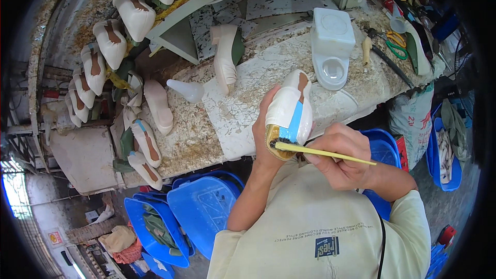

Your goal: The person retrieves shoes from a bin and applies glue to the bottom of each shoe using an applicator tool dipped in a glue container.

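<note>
Yellow brush [326,154] pinched in R hand [345,142]; L hand [260,135] curled rnd shoe [283,107].

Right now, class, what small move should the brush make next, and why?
Probably sweep the brush across the shoe's tan end: the right hand holds its dark bristles there, while the left hand grips the shoe.

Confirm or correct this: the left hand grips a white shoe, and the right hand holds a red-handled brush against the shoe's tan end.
One detail is wrong: the brush has a yellow handle, not red, as the head view shows. The rest stands: the left hand grips the white shoe, and the right hand holds the brush against the shoe's tan end.
</note>
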{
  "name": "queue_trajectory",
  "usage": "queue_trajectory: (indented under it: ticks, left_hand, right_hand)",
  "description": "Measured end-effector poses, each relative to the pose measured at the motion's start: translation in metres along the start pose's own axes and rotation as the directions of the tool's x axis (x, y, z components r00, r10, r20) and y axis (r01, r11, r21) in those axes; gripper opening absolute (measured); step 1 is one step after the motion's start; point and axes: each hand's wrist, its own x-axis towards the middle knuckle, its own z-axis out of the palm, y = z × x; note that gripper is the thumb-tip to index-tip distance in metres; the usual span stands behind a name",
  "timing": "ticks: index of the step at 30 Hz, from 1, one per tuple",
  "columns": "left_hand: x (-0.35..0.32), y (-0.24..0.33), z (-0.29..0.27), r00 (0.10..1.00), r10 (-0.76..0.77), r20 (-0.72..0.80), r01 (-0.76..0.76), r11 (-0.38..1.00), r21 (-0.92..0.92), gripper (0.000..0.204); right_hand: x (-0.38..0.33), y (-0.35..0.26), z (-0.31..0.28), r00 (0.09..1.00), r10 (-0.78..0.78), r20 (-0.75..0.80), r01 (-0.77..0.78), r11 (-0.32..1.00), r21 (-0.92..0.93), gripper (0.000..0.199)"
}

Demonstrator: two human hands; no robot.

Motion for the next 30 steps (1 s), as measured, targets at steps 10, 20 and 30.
queue_trajectory:
  ticks: [10,20,30]
  left_hand:
    - [-0.003,0.014,-0.017,0.965,0.004,0.262,0.019,0.996,-0.087,0.085]
    - [-0.003,0.015,-0.007,0.963,-0.152,0.225,0.173,0.982,-0.079,0.078]
    - [-0.001,0.019,0.008,0.990,-0.114,0.082,0.114,0.993,0.009,0.058]
  right_hand:
    - [0.004,0.000,-0.017,0.990,-0.034,0.136,0.026,0.998,0.059,0.022]
    - [-0.003,-0.005,-0.032,0.948,0.312,0.060,-0.313,0.886,0.341,0.007]
    - [-0.003,-0.009,-0.033,0.800,0.600,-0.023,-0.515,0.705,0.488,0.015]
